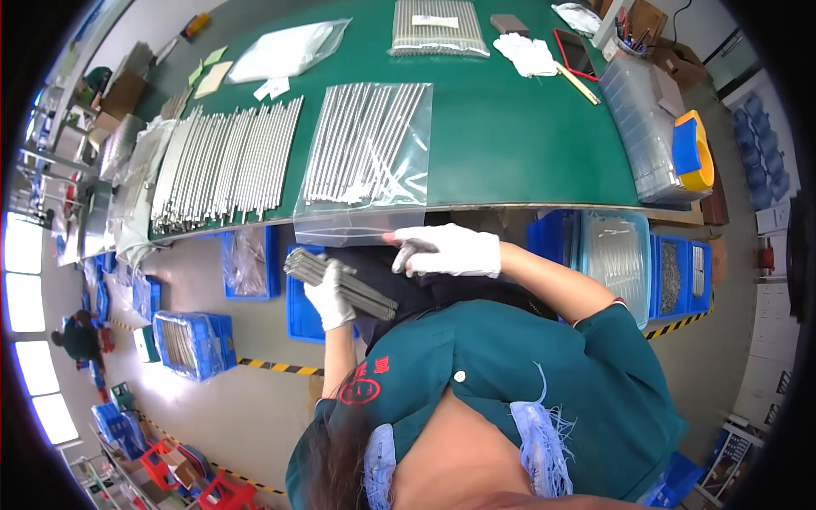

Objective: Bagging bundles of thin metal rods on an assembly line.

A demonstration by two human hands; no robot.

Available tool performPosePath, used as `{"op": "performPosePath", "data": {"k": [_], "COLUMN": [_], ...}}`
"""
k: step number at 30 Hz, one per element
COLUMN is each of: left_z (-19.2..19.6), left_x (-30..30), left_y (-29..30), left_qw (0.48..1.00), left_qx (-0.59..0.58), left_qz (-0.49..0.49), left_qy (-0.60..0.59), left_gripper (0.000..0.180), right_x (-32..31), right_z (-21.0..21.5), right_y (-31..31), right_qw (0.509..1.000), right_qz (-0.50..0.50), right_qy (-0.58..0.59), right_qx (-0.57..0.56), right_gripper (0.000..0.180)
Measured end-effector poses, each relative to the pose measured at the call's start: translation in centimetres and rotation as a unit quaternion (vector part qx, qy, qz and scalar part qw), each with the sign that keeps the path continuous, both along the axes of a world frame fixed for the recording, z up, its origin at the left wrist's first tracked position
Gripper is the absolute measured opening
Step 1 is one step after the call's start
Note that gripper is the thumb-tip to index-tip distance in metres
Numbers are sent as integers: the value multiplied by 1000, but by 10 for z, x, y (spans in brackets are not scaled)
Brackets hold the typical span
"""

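Observation:
My left hand [330, 297], in a white glove, is closed around a bundle of grey metal rods [370, 299], held slanting below the table's front edge. My right hand [450, 251], also gloved, has its fingers bent at the near, mouth end of a clear plastic bag [340, 231]. Its fingertips seem to pinch the bag's lip, partly hidden by the fingers. The bag lies on the green table [518, 144] with its mouth hanging over the front edge. Inside it a layer of silvery rods [361, 140] lies side by side.
A wide row of loose rods [225, 166] lies left of the bag. Farther back are empty bags [289, 51], a packed bundle [438, 30], white gloves [524, 55] and a red-edged phone [575, 53]. Clear bins [642, 127] stand at right; blue crates [671, 272] sit below.

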State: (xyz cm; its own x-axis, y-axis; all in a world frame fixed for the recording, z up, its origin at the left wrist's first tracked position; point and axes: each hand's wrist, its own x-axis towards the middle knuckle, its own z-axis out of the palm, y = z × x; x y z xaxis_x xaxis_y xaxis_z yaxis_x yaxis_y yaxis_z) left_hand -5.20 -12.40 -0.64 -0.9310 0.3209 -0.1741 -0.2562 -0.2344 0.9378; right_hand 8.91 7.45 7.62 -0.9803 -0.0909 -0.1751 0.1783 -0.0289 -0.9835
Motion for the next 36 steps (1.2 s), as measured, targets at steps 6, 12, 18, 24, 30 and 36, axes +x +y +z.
{"op": "performPosePath", "data": {"k": [6,12,18,24,30,36], "left_z": [19,109,180,145,171,163], "left_x": [-21,-16,19,32,32,32], "left_y": [-22,64,184,241,237,237], "left_qw": [960,905,900,907,885,890], "left_qx": [209,371,258,72,158,112], "left_qz": [11,-194,-297,-264,-316,-291], "left_qy": [-187,-76,190,319,302,333], "left_gripper": [24,38,33,40,49,49], "right_x": [52,43,-14,-27,-35,-35], "right_z": [11,26,47,2,-10,-19], "right_y": [37,31,50,91,98,97], "right_qw": [967,974,886,867,856,856], "right_qz": [-199,-178,-345,-372,-370,-380], "right_qy": [33,128,147,220,233,235], "right_qx": [-158,59,272,246,275,260], "right_gripper": [49,71,84,72,75,72]}}
